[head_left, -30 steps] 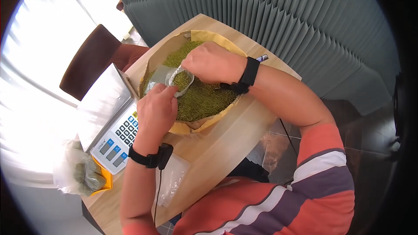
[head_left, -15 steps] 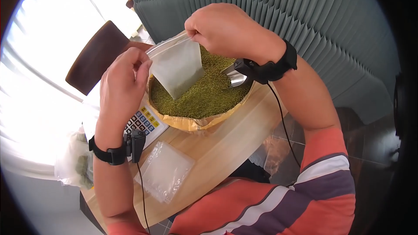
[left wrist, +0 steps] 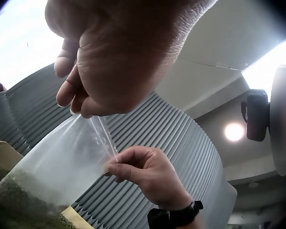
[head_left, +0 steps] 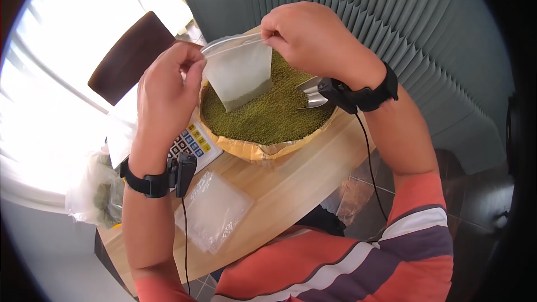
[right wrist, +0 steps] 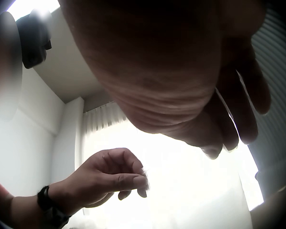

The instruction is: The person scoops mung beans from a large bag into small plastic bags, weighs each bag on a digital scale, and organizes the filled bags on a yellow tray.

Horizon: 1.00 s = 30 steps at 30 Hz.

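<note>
In the head view, the left hand (head_left: 168,86) pinches the left corner of a clear zip bag (head_left: 238,72) between thumb and bent fingers. The right hand (head_left: 313,39) pinches the far right corner the same way, so the bag hangs between them with its top edge drawn taut. Green beans show in its lower part. It hangs over the left side of a wide sack (head_left: 260,152) of green beans (head_left: 268,120); whether its bottom touches them I cannot tell. A metal scoop (head_left: 317,100) lies in the beans on the right, just beside the right wrist. Near the person, flat clear bags (head_left: 215,212) lie on the table (head_left: 296,162).

In the left wrist view, the left hand fills the top, fingers curled down with their tips at the bag's top edge. Lower right, the right hand's thumb and forefinger clamp the other end.

In the right wrist view, the right hand is dark, fingers bent, its grip unclear. Farther off, the left thumb presses against the forefinger.
</note>
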Each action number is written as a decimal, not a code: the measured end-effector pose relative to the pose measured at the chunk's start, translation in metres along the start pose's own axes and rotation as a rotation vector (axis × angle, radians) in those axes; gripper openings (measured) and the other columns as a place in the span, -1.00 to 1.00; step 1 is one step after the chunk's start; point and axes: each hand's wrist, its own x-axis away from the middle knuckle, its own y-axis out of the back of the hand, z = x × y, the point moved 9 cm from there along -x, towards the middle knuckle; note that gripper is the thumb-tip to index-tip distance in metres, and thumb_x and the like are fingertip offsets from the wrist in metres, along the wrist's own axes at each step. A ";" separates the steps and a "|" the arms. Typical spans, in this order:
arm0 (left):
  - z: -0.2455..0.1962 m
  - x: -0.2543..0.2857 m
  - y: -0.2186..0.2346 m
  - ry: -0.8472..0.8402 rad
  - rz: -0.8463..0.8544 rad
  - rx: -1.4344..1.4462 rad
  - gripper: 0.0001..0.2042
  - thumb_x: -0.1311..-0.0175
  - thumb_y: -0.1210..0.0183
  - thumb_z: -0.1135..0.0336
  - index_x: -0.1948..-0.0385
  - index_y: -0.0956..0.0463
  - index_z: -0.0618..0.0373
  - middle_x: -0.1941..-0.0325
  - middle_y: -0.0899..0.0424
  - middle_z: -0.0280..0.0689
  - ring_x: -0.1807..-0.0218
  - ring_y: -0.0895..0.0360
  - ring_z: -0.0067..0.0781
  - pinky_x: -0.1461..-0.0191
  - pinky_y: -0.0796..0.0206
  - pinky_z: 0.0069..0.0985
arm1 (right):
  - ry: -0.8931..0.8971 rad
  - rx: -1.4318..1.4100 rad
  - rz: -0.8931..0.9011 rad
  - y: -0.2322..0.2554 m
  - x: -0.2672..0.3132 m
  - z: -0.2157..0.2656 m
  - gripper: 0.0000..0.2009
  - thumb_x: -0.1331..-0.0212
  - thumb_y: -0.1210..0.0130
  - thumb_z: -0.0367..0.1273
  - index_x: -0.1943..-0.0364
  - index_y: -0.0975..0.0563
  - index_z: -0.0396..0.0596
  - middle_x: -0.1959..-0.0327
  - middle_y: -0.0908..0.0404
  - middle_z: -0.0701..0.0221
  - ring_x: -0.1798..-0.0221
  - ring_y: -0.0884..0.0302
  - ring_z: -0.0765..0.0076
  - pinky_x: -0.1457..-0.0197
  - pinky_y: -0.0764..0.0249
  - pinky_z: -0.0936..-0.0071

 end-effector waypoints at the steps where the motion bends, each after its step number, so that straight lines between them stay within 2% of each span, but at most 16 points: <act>1: 0.004 0.002 -0.002 0.015 -0.002 -0.007 -0.90 -0.46 -0.32 0.42 0.14 -0.67 0.26 0.23 -0.79 -0.15 0.14 -0.75 -0.27 -0.03 -0.55 -0.35 | 0.007 -0.009 -0.047 0.003 0.000 0.003 -0.89 -0.25 -0.19 -0.44 0.39 -0.70 -0.08 0.40 -0.73 0.16 0.24 -0.72 -0.16 0.14 -0.61 -0.03; 2: 0.005 0.004 -0.008 -0.005 0.017 -0.032 -0.91 -0.43 -0.31 0.41 0.16 -0.67 0.21 0.23 -0.77 -0.11 0.15 -0.75 -0.12 0.00 -0.56 -0.25 | 0.018 -0.019 -0.042 -0.001 0.002 0.004 -0.89 -0.25 -0.19 -0.44 0.39 -0.70 -0.08 0.40 -0.73 0.16 0.24 -0.72 -0.16 0.14 -0.61 -0.03; 4: 0.011 0.011 -0.020 0.012 0.090 -0.063 -0.93 -0.41 -0.29 0.40 0.20 -0.66 0.17 0.22 -0.76 -0.07 0.15 -0.74 0.09 0.03 -0.56 -0.12 | -0.021 0.061 0.174 -0.030 0.008 -0.002 -0.88 -0.29 -0.20 -0.41 0.36 -0.71 -0.08 0.40 -0.73 0.16 0.24 -0.71 -0.16 0.13 -0.60 -0.04; 5: 0.013 0.016 -0.025 0.038 0.125 -0.091 -0.89 -0.46 -0.32 0.37 0.13 -0.66 0.18 0.19 -0.80 -0.08 0.13 -0.76 -0.05 -0.04 -0.56 -0.21 | -0.008 0.057 0.175 -0.035 0.009 -0.001 -0.88 -0.29 -0.20 -0.41 0.36 -0.71 -0.08 0.40 -0.73 0.16 0.24 -0.71 -0.16 0.13 -0.60 -0.04; 8: 0.020 0.020 -0.031 0.065 0.148 -0.087 -0.89 -0.45 -0.31 0.38 0.13 -0.66 0.18 0.17 -0.81 -0.07 0.11 -0.77 -0.03 -0.04 -0.57 -0.20 | -0.035 0.069 0.247 -0.048 0.014 -0.004 -0.91 -0.32 -0.28 -0.38 0.27 -0.70 -0.08 0.32 -0.74 0.24 0.18 -0.72 -0.06 0.09 -0.60 0.07; 11: 0.023 0.019 -0.029 0.056 0.104 -0.071 -0.91 -0.45 -0.31 0.38 0.15 -0.66 0.16 0.20 -0.80 -0.09 0.12 -0.77 -0.02 -0.02 -0.57 -0.20 | -0.048 -0.056 0.219 -0.038 0.012 0.001 -0.87 -0.31 -0.24 -0.38 0.34 -0.70 -0.12 0.32 -0.74 0.12 0.19 -0.71 -0.17 0.08 -0.61 0.01; 13: 0.016 0.019 -0.018 -0.032 -0.001 0.005 -0.94 -0.43 -0.29 0.41 0.17 -0.65 0.14 0.21 -0.80 -0.10 0.14 -0.76 0.04 0.01 -0.57 -0.18 | 0.054 -0.077 -0.002 -0.017 0.006 0.011 -0.86 -0.31 -0.27 -0.37 0.31 -0.67 -0.16 0.28 -0.73 0.11 0.16 -0.70 -0.16 0.06 -0.59 0.03; 15: 0.019 0.018 -0.014 -0.091 -0.092 0.039 -0.94 -0.41 -0.27 0.42 0.17 -0.66 0.11 0.22 -0.79 -0.10 0.15 -0.75 0.10 0.04 -0.57 -0.12 | -0.068 -0.133 0.022 -0.011 0.002 0.011 -0.89 -0.29 -0.30 -0.41 0.28 -0.66 -0.19 0.25 -0.72 0.12 0.14 -0.70 -0.15 0.06 -0.58 0.05; 17: 0.026 0.020 -0.021 -0.068 -0.042 0.030 -0.91 -0.41 -0.25 0.42 0.14 -0.67 0.11 0.21 -0.79 -0.08 0.13 -0.75 0.14 0.03 -0.57 -0.07 | -0.034 -0.146 0.076 -0.015 0.003 0.011 -0.92 -0.27 -0.30 -0.49 0.26 -0.65 -0.24 0.26 -0.69 0.11 0.18 -0.67 -0.16 0.08 -0.57 0.08; 20: 0.028 0.021 -0.015 -0.014 -0.064 0.006 -0.90 -0.43 -0.24 0.40 0.11 -0.66 0.14 0.21 -0.79 -0.04 0.09 -0.75 0.15 0.01 -0.57 -0.05 | -0.038 -0.223 0.014 -0.011 0.002 0.016 -0.93 -0.28 -0.30 -0.55 0.28 -0.63 -0.28 0.32 -0.67 0.19 0.28 -0.65 0.06 0.14 -0.54 0.26; 22: 0.030 0.022 -0.011 0.034 -0.057 0.151 -0.86 -0.44 -0.22 0.44 0.07 -0.67 0.19 0.28 -0.78 -0.06 0.14 -0.75 0.14 0.00 -0.57 -0.07 | -0.166 -0.208 0.051 -0.007 -0.002 0.011 -0.92 -0.33 -0.31 -0.55 0.27 -0.63 -0.27 0.37 -0.64 0.34 0.35 -0.55 0.38 0.19 -0.48 0.43; 23: 0.033 0.023 -0.005 0.047 -0.071 0.147 -0.86 -0.44 -0.22 0.44 0.07 -0.67 0.19 0.28 -0.78 -0.06 0.14 -0.75 0.14 0.00 -0.57 -0.07 | -0.148 -0.212 0.060 -0.010 -0.007 0.011 -0.92 -0.33 -0.31 -0.55 0.27 -0.63 -0.27 0.37 -0.64 0.34 0.35 -0.55 0.38 0.19 -0.48 0.43; 25: 0.036 0.017 0.008 0.023 -0.161 0.232 -0.78 -0.42 -0.24 0.45 -0.03 -0.68 0.26 0.33 -0.80 -0.13 0.24 -0.79 -0.06 0.07 -0.60 -0.20 | -0.084 -0.239 -0.061 0.001 -0.012 0.010 -0.92 -0.36 -0.32 -0.53 0.26 -0.63 -0.24 0.39 -0.61 0.47 0.34 -0.46 0.59 0.22 -0.43 0.52; 26: 0.037 0.011 0.019 0.021 -0.164 0.247 -0.78 -0.42 -0.24 0.45 -0.03 -0.68 0.26 0.33 -0.80 -0.13 0.24 -0.79 -0.06 0.07 -0.60 -0.20 | -0.063 -0.223 -0.092 0.008 -0.020 0.018 -0.93 -0.38 -0.31 -0.52 0.24 -0.63 -0.23 0.37 -0.62 0.48 0.35 -0.47 0.58 0.22 -0.43 0.51; 29: 0.051 -0.003 0.063 0.021 -0.068 0.191 -0.61 -0.35 -0.36 0.41 -0.19 -0.66 0.33 0.26 -0.88 -0.19 0.29 -0.78 -0.47 0.13 -0.61 -0.46 | 0.000 -0.271 -0.153 0.019 -0.049 0.045 -0.92 -0.39 -0.31 -0.49 0.22 -0.64 -0.24 0.35 -0.66 0.47 0.34 -0.47 0.59 0.21 -0.43 0.52; 30: 0.057 -0.005 0.080 0.043 -0.042 0.195 -0.64 -0.41 -0.37 0.35 -0.16 -0.68 0.33 0.20 -0.88 -0.20 0.22 -0.77 -0.47 0.05 -0.61 -0.49 | 0.019 -0.294 -0.147 0.017 -0.060 0.053 -0.91 -0.40 -0.31 -0.48 0.20 -0.65 -0.24 0.35 -0.67 0.47 0.34 -0.50 0.58 0.20 -0.45 0.53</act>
